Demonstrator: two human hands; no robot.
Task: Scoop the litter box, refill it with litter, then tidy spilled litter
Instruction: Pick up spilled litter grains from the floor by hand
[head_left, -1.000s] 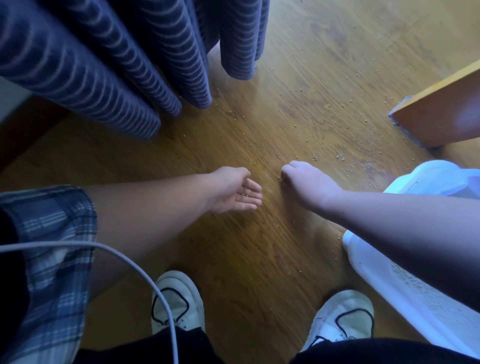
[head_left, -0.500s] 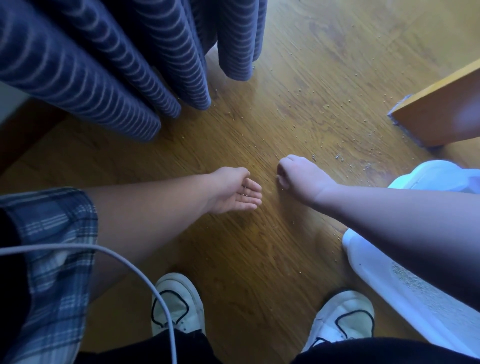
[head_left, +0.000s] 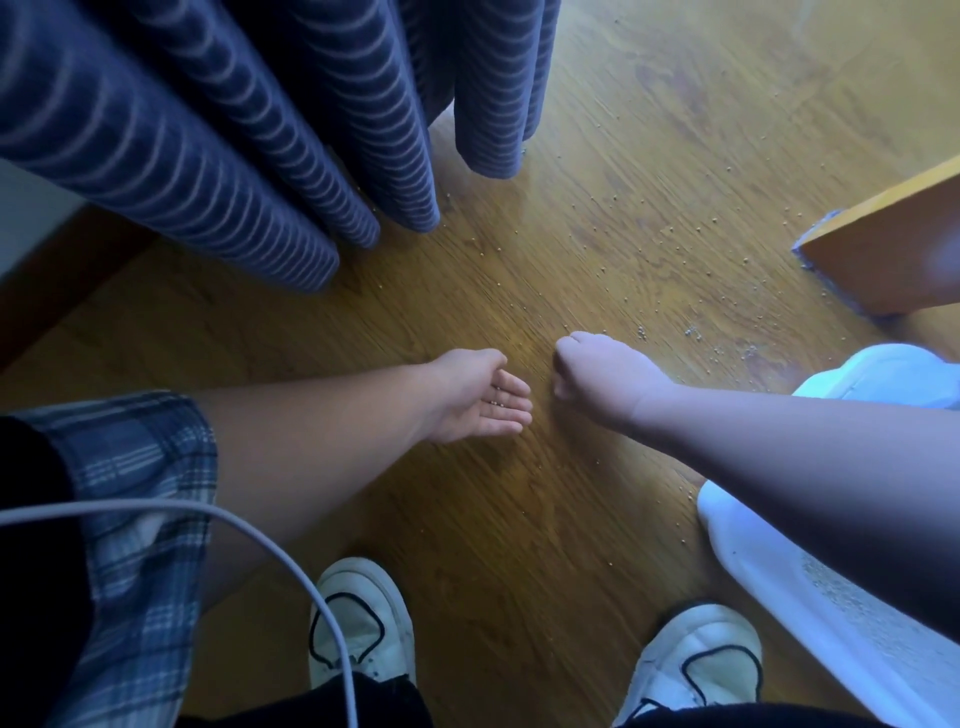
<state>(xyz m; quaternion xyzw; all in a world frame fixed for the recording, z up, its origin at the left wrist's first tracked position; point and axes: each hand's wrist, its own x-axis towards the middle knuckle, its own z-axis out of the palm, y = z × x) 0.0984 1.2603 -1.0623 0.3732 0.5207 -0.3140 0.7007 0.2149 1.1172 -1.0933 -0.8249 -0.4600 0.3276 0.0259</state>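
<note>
Warm-brown wood-grain floor (head_left: 519, 545) fills the head view. A dark blue striped curtain (head_left: 208, 130) hangs at upper left, and an orange-brown wooden furniture panel (head_left: 893, 249) is cut off at the right edge. White sneakers (head_left: 363, 613), a white cable (head_left: 208, 517) and a blue plaid sleeve (head_left: 130, 493) are seen along the bottom and left.

Small pale litter granules (head_left: 642, 332) are scattered over the floor. They are thickest between the right hand and the panel and thinner toward the curtain hem. A white plastic litter box (head_left: 769, 582) sits at lower right, partly covered by the right forearm. Granular fill is visible inside it.

The left hand (head_left: 478, 402) is held palm-up just above the floor, fingers relaxed and together, used as a tray. A few granules are seen lying on the fingers. The right hand (head_left: 597, 374) is just beside it, not touching, knuckles up and fingers curled under. The fingertips are hidden, so whether a granule is pinched cannot be told.

Handling, as judged:
- Granules are taken to be light, hard and dry, so rolling is expected on the smooth floor.
- Singles are best pinched between thumb and fingertip.
- The dense patch is better swept with the hand edge into the cupped palm.
- The left palm must be kept level or the catch is lost.

The tidy step is judged to be in progress, with much left on the floor.
</note>
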